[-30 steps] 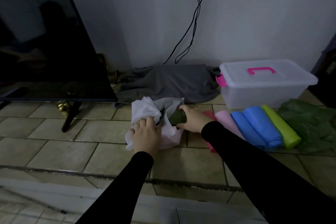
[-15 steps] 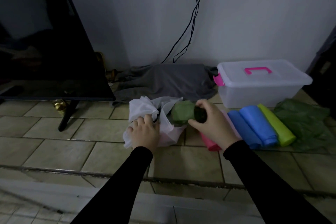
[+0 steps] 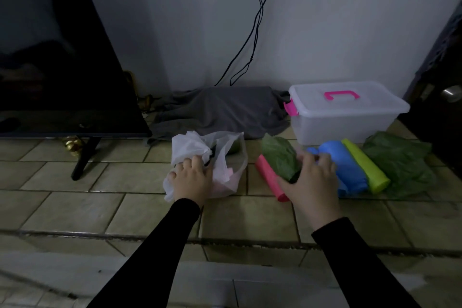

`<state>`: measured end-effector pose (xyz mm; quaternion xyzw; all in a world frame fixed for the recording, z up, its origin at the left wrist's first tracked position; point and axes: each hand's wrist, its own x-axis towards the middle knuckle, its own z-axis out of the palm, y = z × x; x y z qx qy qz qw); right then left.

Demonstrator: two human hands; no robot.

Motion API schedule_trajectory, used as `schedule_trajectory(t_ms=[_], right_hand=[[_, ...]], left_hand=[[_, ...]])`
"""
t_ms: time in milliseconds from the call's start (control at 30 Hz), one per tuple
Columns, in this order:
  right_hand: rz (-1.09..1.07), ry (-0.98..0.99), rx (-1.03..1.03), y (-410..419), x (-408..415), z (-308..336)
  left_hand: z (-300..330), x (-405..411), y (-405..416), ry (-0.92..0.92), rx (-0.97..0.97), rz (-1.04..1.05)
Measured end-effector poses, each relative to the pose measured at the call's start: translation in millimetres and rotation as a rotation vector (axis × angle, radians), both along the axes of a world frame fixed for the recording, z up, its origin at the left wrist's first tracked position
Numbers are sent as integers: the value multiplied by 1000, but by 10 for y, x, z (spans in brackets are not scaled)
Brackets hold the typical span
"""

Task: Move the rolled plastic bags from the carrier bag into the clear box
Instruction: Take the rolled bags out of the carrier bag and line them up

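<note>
A white carrier bag [image 3: 225, 157] lies on the tiled floor, and my left hand [image 3: 192, 177] presses down on its near side. My right hand [image 3: 310, 180] grips a dark green roll of plastic bags [image 3: 280, 157] over the row of rolls to the right of the bag. In that row lie a pink roll [image 3: 268, 177], blue rolls [image 3: 345, 165] and a lime roll [image 3: 365, 165]. The clear box [image 3: 347, 117] with a pink handle and latch stands behind them, its lid on.
A loose green plastic bag [image 3: 402, 160] lies right of the rolls. Grey cloth [image 3: 225, 110] is bunched against the wall under hanging black cables [image 3: 255, 27]. A television [image 3: 57, 57] on a stand fills the left. A dark door with a knob [image 3: 450, 92] is at the right edge.
My right hand pulled the dark green roll out of the carrier bag and carried it right, over the row of rolls. My left hand stayed on the bag.
</note>
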<state>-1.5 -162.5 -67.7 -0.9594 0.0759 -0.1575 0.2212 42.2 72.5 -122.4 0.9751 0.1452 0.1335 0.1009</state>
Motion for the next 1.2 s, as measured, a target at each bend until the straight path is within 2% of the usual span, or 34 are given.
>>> schedule_trajectory(t_ms=[100,167,233,400,600,733,900,1033,1200], right_hand=[[233,-262,45,220,100,224],[482,-182,86,414,228,265],[623,9,93,602,353,173],[604,322,136,730,581,-51],[758,432,42,735,613,-66],[697,506,142,765,659,-80],[674,613,12,790,711,-77],[700,605,25,787,668,-98],[731,489,-32,835,575,-17]], left_hand=[[-23,-8,65,-22,-42,-34],[-33,-23,84,-48,-70,-50],[-30,-49,93,-64,-96,-51],[-53,-98,153,-30,-140,-55],[-15,-37,177,26,-201,-81],[-22,-50,163,43,-143,-78],[-84,-124,174,1,-150,-94],[-85,-213,187,-27,-175,-82],[-64,-243,168,26,-157,-60]])
